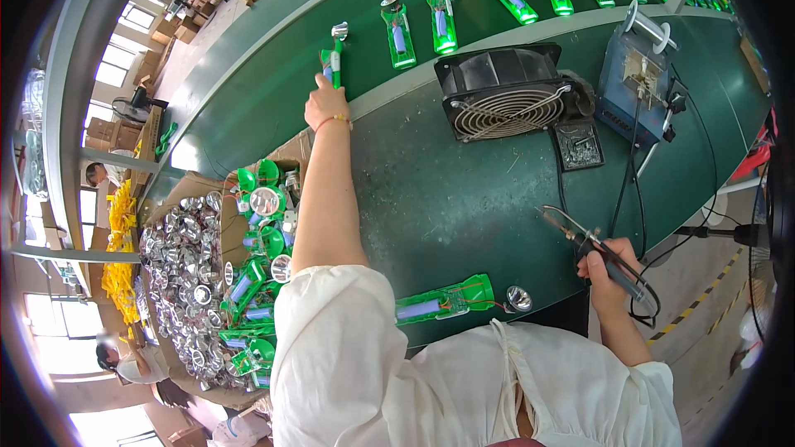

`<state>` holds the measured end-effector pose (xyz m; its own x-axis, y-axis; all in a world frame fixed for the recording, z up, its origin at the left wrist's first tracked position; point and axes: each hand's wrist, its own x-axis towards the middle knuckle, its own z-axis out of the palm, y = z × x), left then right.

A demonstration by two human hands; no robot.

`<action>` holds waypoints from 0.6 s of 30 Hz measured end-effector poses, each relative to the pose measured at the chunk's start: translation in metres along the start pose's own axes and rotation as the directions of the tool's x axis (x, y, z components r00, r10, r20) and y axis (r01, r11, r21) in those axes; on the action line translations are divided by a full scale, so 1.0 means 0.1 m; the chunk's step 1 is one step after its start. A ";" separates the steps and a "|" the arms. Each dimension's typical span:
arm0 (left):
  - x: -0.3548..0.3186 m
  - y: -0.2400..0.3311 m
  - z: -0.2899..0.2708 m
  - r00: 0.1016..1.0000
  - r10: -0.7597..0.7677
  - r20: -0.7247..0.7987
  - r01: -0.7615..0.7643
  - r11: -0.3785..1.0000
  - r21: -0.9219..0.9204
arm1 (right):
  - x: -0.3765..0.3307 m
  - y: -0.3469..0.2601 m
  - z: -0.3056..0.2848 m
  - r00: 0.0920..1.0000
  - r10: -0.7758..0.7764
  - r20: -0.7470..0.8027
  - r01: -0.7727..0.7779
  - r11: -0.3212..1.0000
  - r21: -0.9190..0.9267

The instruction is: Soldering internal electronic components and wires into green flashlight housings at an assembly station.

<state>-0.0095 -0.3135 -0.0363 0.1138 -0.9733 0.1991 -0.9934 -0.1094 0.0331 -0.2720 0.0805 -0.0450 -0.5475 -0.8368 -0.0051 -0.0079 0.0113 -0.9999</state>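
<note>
My left hand [329, 105] reaches far forward over the green belt. Its fingers are closed on a green flashlight housing [334, 64], with a silver reflector cup [339, 31] at the far end. On the right, my right hand [610, 265] grips a soldering iron [617, 269] with a black cable and a bent metal piece by its tip, held above the bench. Close to my body lies an open flashlight half-shell [472, 294] with a purple battery [418, 310] and a circuit board. Wires run from it to another reflector [518, 299].
Several open flashlight housings [399, 37] line the belt. A black fan [501, 91] stands mid-bench beside a blue soldering machine [638, 74] and a small black tray [579, 146]. Left of my arm are heaped reflectors [186, 273] and a cardboard box of green housings [269, 240].
</note>
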 end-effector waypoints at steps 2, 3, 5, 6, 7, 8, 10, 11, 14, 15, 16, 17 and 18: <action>-0.06 -0.05 0.02 0.999 0.020 0.038 -0.020 1.000 0.001 | -0.02 0.01 -0.03 0.999 -0.039 0.012 0.039 0.999 0.001; -0.09 -0.11 0.04 0.989 0.099 -0.113 -0.103 0.994 -0.029 | -0.02 0.00 -0.01 1.000 -0.027 0.002 0.027 1.000 0.015; -0.21 -0.19 -0.12 0.951 0.181 -0.251 -0.232 0.954 -0.192 | 0.02 0.00 0.01 0.999 -0.023 0.030 0.023 1.000 0.011; -0.32 -0.25 -0.35 0.973 0.217 -0.081 -0.232 0.916 -0.327 | 0.03 0.00 0.04 0.998 -0.024 0.059 0.023 1.000 0.015; -0.45 -0.29 -0.59 0.958 0.273 0.084 -0.206 0.864 -0.460 | 0.04 0.01 0.09 0.996 -0.027 0.080 0.025 0.999 0.031; -0.73 -0.08 -0.86 0.893 0.325 0.312 -0.102 0.821 -0.561 | 0.04 0.05 0.10 0.996 -0.034 0.080 0.032 0.999 0.025; -1.32 -0.17 -1.22 0.738 0.513 0.439 -0.078 0.710 -0.700 | 0.04 0.08 0.12 0.990 -0.063 0.123 0.058 0.998 0.039; -1.66 -0.24 -1.37 0.715 0.602 0.355 -0.249 0.695 -0.675 | 0.02 0.10 0.12 0.991 -0.054 0.123 0.050 0.998 0.033; -2.56 -0.56 -1.40 0.560 0.760 0.329 -0.578 0.643 -0.502 | -0.04 0.07 0.15 0.987 -0.060 0.147 0.045 0.994 0.104; -2.83 -0.60 -1.38 0.617 0.688 0.382 -0.552 0.724 -0.413 | -0.09 0.04 0.13 0.986 -0.062 0.157 0.047 0.994 0.094; -3.01 -0.72 -1.21 0.661 0.660 0.358 -0.502 0.743 -0.443 | -0.11 0.02 0.14 0.983 -0.069 0.171 0.054 0.994 0.093; -3.10 -0.74 -1.12 0.699 0.630 0.338 -0.452 0.755 -0.474 | -0.15 0.01 0.14 0.981 -0.063 0.185 0.044 0.993 0.106; -3.13 -0.77 -1.08 0.698 0.651 0.297 -0.476 0.732 -0.486 | -0.17 0.00 0.14 0.980 -0.068 0.189 0.052 0.995 0.086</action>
<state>0.0327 0.0212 0.0047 -0.5708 -0.8107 -0.1304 -0.7768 0.4816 0.4058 -0.2514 0.0872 -0.0447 -0.3779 -0.9239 0.0604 0.0354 -0.0796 -0.9962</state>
